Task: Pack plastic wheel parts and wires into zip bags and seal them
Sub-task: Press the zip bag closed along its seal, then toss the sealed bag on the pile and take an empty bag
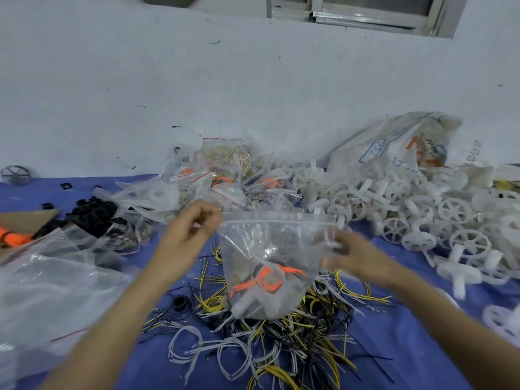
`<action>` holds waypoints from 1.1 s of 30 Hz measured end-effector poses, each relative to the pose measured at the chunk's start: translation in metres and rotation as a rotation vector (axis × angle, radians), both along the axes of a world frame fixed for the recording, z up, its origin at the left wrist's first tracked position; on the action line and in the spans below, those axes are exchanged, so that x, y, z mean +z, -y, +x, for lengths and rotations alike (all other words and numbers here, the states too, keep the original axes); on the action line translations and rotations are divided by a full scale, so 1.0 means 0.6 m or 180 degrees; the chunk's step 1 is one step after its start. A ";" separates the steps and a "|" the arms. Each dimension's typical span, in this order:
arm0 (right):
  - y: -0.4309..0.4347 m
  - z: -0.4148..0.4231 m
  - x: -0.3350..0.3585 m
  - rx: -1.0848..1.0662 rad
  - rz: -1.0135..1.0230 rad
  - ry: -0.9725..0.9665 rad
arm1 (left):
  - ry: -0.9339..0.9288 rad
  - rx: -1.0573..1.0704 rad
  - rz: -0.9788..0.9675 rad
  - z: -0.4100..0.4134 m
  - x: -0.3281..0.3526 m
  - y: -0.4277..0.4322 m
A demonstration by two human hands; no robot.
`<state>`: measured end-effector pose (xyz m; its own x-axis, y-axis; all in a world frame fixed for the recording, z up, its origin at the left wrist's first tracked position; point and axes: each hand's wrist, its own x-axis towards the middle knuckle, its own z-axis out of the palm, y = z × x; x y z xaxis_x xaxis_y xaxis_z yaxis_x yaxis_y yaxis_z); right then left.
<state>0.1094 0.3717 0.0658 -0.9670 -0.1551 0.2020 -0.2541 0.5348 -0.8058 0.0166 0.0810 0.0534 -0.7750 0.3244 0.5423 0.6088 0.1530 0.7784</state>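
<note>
A clear zip bag (270, 254) hangs in the air over the blue table, with orange parts (266, 280) and white pieces in its bottom. My left hand (188, 235) pinches the bag's top left corner at the zip strip. The top right corner is pinched by my right hand (346, 251), which is blurred. Below the bag lies a tangle of yellow, black and white wires (281, 333). White plastic wheels (422, 220) are heaped to the right.
Filled zip bags (219, 175) pile up against the wall behind. Black rings (95, 212) and a cardboard piece (25, 220) lie at the left, with empty clear bags (50, 291) in front. A white printed sack (394, 144) leans at the back right.
</note>
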 end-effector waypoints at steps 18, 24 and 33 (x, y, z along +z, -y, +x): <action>0.120 -0.211 0.129 -0.0697 -0.1083 0.0620 | 0.2164 0.0466 0.1483 0.062 -0.153 -0.051; 0.151 -0.201 0.038 -0.0708 -0.2178 0.0985 | 0.1911 0.0822 0.1804 0.091 -0.126 -0.048; 0.208 -0.101 -0.221 -0.0817 0.1454 0.0145 | 0.0328 0.2907 -0.2444 -0.044 -0.131 0.178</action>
